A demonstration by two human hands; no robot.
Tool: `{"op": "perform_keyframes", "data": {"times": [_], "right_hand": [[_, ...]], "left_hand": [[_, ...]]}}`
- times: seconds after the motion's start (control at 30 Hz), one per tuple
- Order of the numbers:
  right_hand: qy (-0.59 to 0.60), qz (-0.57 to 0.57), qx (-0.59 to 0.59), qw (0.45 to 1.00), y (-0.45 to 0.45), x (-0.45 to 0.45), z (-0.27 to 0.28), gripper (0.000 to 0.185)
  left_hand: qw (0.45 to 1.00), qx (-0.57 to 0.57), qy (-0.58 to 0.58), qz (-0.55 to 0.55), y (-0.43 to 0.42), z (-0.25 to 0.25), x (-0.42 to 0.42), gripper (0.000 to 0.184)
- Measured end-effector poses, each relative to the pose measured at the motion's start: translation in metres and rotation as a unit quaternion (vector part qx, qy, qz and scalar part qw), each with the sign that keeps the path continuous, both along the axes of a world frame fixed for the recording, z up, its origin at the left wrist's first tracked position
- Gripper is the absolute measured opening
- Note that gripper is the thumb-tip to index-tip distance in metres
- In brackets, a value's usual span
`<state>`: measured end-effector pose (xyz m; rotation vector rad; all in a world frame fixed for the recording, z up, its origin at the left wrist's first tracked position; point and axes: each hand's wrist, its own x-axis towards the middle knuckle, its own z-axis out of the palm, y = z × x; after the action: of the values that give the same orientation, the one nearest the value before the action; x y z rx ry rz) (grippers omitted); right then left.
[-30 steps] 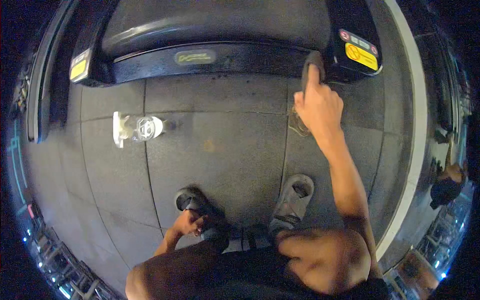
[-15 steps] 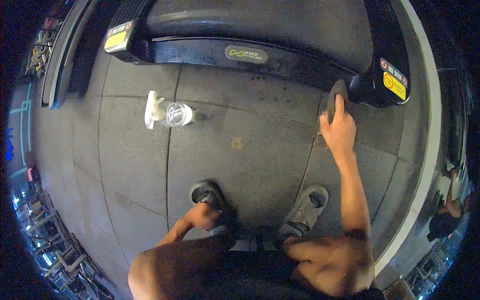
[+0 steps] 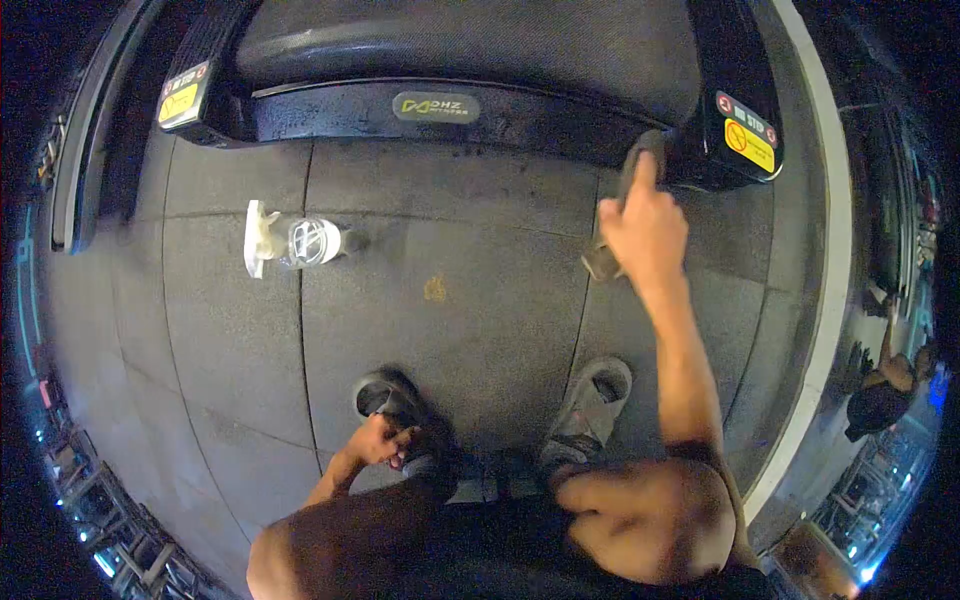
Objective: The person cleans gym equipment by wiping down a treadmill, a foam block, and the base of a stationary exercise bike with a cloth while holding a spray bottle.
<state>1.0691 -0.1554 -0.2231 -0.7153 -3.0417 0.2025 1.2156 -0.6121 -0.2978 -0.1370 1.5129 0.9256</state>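
Note:
My right hand (image 3: pixel 648 230) grips a dark grey cloth (image 3: pixel 643 165) and presses it to the right end of the treadmill's black rear cover (image 3: pixel 330 118). Part of the cloth hangs out below the palm; the rest is hidden under the fingers. Over my left shoe (image 3: pixel 385 392), my left hand (image 3: pixel 380 442) hangs with its fingers loosely bent and apart, nothing visible in it. A clear spray bottle (image 3: pixel 312 242) with a white trigger head lies on its side on the floor, left of centre.
The treadmill belt (image 3: pixel 480 50) runs away beyond the cover, between two side rails with yellow warning labels (image 3: pixel 750 146). My right shoe (image 3: pixel 592 400) stands on the dark tiled floor (image 3: pixel 460 350). Along the right runs a pale strip (image 3: pixel 835 220), with a mirror-like surface showing a reflected person.
The view has shifted, so the treadmill and bottle appear farther left. My right hand stays with the cloth at the cover's right end. My left hand's fingers have loosened and show more clearly.

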Motion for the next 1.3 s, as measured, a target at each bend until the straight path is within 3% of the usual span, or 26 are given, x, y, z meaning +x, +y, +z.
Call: {"op": "perform_keyframes", "data": {"times": [0.2, 0.3, 0.5, 0.53, 0.63, 0.67, 0.77, 0.8, 0.93, 1.07, 1.3], "right_hand": [[0.04, 0.043, -0.149, 0.987, 0.019, 0.022, 0.0, 0.068], [0.059, -0.015, -0.107, 0.992, 0.011, 0.025, 0.01, 0.071], [0.105, -0.008, -0.164, 0.981, -0.001, -0.008, -0.008, 0.073], [0.116, 0.026, -0.149, 0.982, -0.004, -0.011, -0.009, 0.072], [-0.015, 0.098, -0.183, 0.978, -0.028, -0.021, 0.0, 0.071], [0.049, 0.135, -0.158, 0.977, -0.033, -0.022, -0.007, 0.07], [0.049, 0.107, -0.207, 0.971, -0.025, -0.017, 0.008, 0.065], [0.069, 0.077, -0.145, 0.984, -0.021, -0.01, 0.009, 0.063], [0.116, -0.03, -0.14, 0.983, 0.01, -0.001, 0.007, 0.075], [0.143, 0.009, -0.149, 0.978, 0.013, -0.01, -0.007, 0.074], [0.034, 0.13, -0.218, 0.967, -0.039, -0.057, 0.014, 0.065]], "left_hand": [[1.0, 0.014, -0.002, -0.021, -0.011, -0.016, 0.008, 0.052], [0.999, -0.003, -0.023, -0.04, -0.006, -0.013, -0.001, 0.052], [0.999, -0.021, -0.027, -0.037, 0.004, -0.002, -0.007, 0.052], [0.999, -0.022, -0.024, -0.034, 0.003, -0.002, -0.006, 0.052], [0.998, -0.031, 0.003, -0.049, 0.005, -0.002, -0.005, 0.051], [0.999, -0.029, 0.002, -0.045, 0.006, -0.002, -0.004, 0.05], [1.0, -0.023, -0.003, -0.015, 0.004, -0.001, -0.004, 0.049], [1.0, -0.018, -0.005, 0.008, 0.003, -0.002, 0.0, 0.049], [0.999, -0.03, -0.017, 0.026, 0.0, -0.007, 0.004, 0.048], [0.998, -0.054, -0.027, 0.006, 0.002, -0.006, 0.002, 0.049], [0.999, -0.008, -0.036, -0.022, -0.007, -0.019, 0.001, 0.05]]}}
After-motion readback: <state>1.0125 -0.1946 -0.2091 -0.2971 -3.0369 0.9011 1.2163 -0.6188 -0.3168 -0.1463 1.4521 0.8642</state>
